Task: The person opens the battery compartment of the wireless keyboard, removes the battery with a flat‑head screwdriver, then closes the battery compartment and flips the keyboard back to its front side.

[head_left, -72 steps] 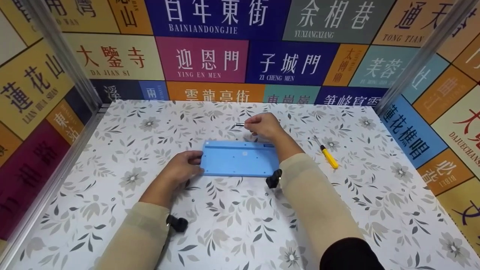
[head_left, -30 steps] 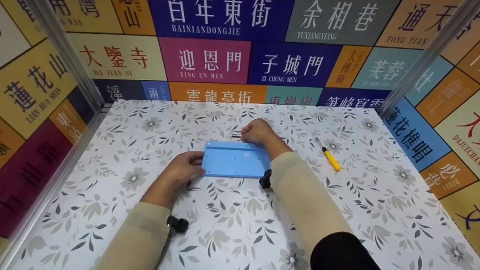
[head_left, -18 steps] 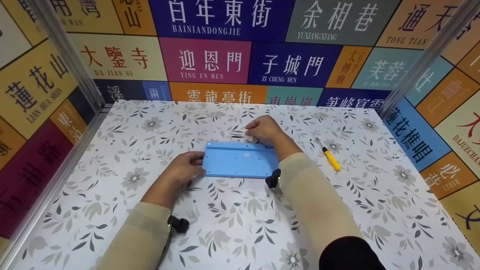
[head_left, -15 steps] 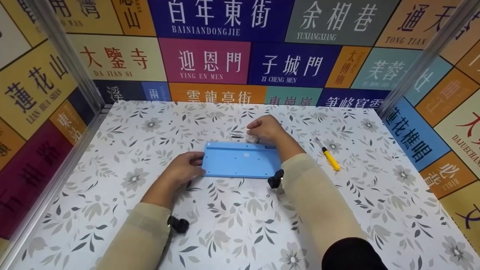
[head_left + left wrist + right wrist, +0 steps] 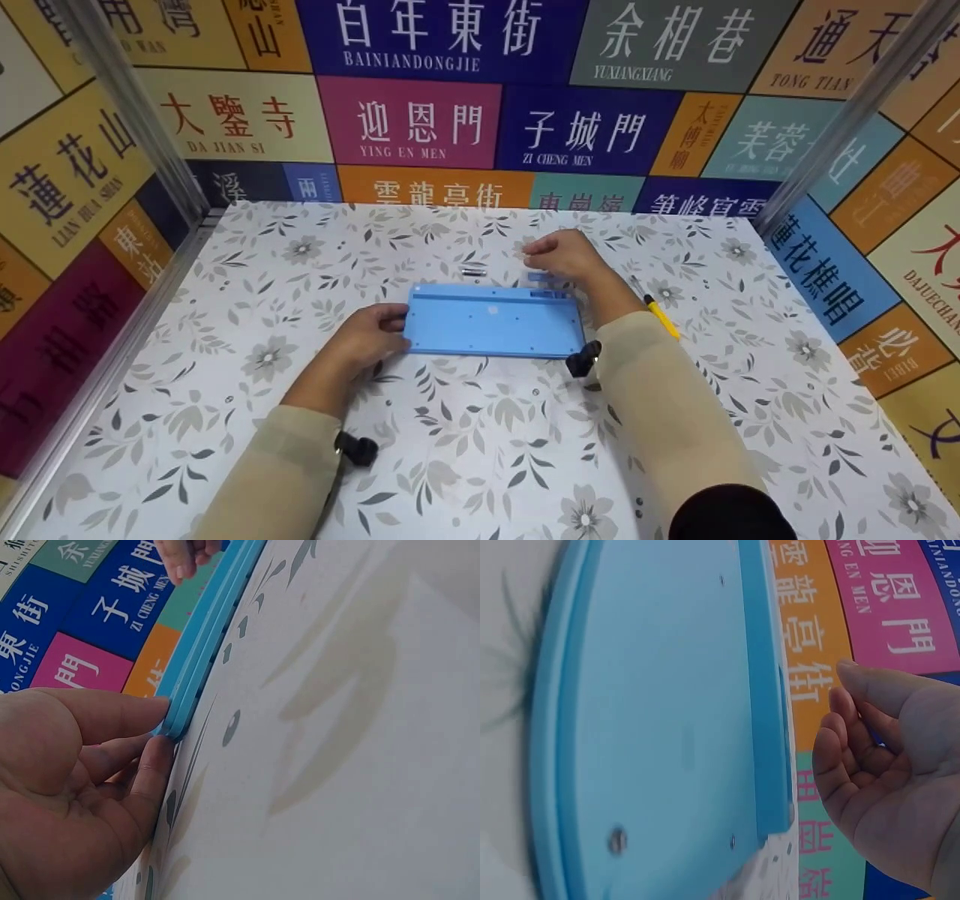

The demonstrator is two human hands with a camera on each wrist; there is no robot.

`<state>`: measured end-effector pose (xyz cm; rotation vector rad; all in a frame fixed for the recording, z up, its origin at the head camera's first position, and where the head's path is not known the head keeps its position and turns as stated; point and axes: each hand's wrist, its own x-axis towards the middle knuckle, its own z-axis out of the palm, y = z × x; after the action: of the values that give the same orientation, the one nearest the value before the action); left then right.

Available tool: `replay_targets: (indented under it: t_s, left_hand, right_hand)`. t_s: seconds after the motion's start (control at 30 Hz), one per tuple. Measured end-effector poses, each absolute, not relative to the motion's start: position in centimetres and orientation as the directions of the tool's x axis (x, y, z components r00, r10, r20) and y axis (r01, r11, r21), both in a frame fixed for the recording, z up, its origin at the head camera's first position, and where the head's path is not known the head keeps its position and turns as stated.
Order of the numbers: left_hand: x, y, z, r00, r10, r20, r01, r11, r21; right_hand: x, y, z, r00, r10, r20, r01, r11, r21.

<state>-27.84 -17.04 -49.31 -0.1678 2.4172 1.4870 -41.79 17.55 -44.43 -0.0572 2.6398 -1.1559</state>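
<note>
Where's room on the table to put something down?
Between left sleeve and right sleeve, in front of the blue panel, or right of the yellow tool. Just behind the panel is crowded: silvery thing, small blue piece, right hand.

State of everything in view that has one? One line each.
Left hand: gripping the blue panel's left edge.
Right hand: raised, fingers loosely curled, nothing visible in them.
Blue panel: lying flat on the table.
Recess: looks uncovered.
Small blue piece: off the panel, beyond its far edge.
Silver cylinders: lying loose beyond the panel, count unclear.
Yellow screwdriver: lying down, partly hidden.
</note>
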Motion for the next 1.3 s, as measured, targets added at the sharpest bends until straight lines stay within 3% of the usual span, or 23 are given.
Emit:
replay_targets:
  t_s: [0.4, 0.83, 1.3]
  left_hand:
    - [-27.9, -17.0, -49.5, -0.946, 0.032, -0.323, -0.272, 0.462, 0.844]
    - [-28.0, -17.1, -49.5, -0.943, 0.036, -0.332, -0.280, 0.455, 0.845]
    - [-28.0, -17.1, -49.5, -0.943, 0.042, -0.329, -0.280, 0.431, 0.858]
  right_hand:
    - [-42.3, 20.9, -45.6, -0.966, -0.123, -0.228, 0.078, 0.701, -0.709]
    - [-42.8, 22.2, -47.0, -0.956, -0.141, -0.259, 0.098, 0.677, -0.729]
    - [-43.3, 22.1, -47.9, -0.951, -0.094, -0.294, 0.138, 0.722, -0.677]
